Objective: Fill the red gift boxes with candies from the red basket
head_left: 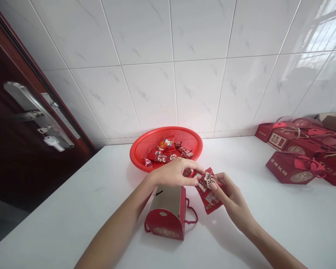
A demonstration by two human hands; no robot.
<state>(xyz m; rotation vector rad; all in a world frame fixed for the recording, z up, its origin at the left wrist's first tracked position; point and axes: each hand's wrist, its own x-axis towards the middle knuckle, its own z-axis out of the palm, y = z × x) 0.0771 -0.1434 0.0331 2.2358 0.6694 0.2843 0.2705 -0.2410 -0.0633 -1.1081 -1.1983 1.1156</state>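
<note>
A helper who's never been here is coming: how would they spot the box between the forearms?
On the white table, find the red mesh basket. Just in front of it, near the left hand, sits a red cardboard box with cord loops. Unlike the red gift boxes grouped at right, it shows a bare greyish panel on top.

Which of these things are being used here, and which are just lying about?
Seem in use:
packets, held in the right hand, touched by the left hand
basket, holding more packets
box, close by the left hand

Seem just lying about:
other boxes, off to the right
keys, hanging at the door
</note>
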